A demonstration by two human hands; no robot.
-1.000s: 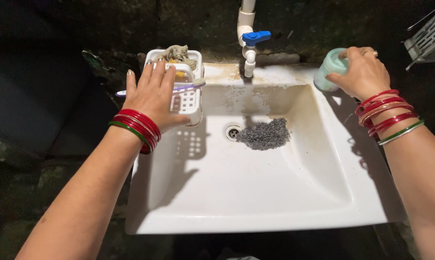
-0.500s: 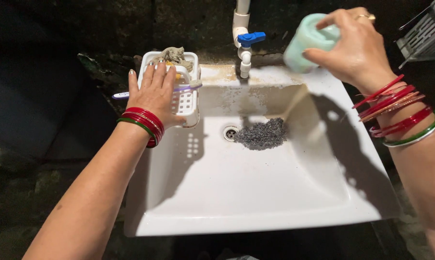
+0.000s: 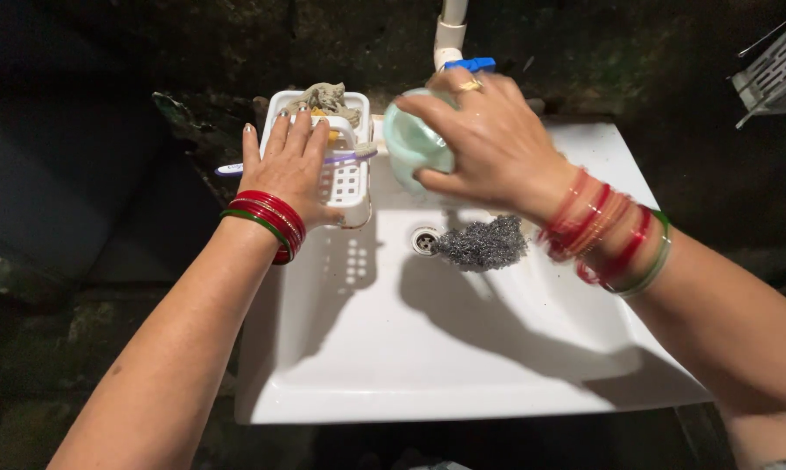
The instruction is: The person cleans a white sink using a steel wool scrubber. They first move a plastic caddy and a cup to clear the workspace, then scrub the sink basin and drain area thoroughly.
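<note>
My right hand [image 3: 484, 144] grips a pale green plastic cup [image 3: 413, 144], held tilted over the back of a white sink [image 3: 428, 348], just right of a white slotted caddy [image 3: 345, 178]. My left hand [image 3: 288, 170] lies flat, fingers spread, on the caddy's left side at the sink's back left corner. A purple and white toothbrush [image 3: 345, 157] lies across the caddy under my fingers. A grey rag [image 3: 323, 96] sits in the caddy's back. A wad of steel wool [image 3: 483, 243] rests in the basin beside the drain [image 3: 424, 239].
A white tap pipe with a blue lever [image 3: 470, 63] stands behind the sink, partly hidden by my right hand. A metal rack [image 3: 776, 65] hangs at the upper right. Dark, stained wall and floor surround the sink.
My right hand lifted the green cup off the sink's back right corner and carried it left across the tap to beside the caddy. My left hand stayed on the caddy.
</note>
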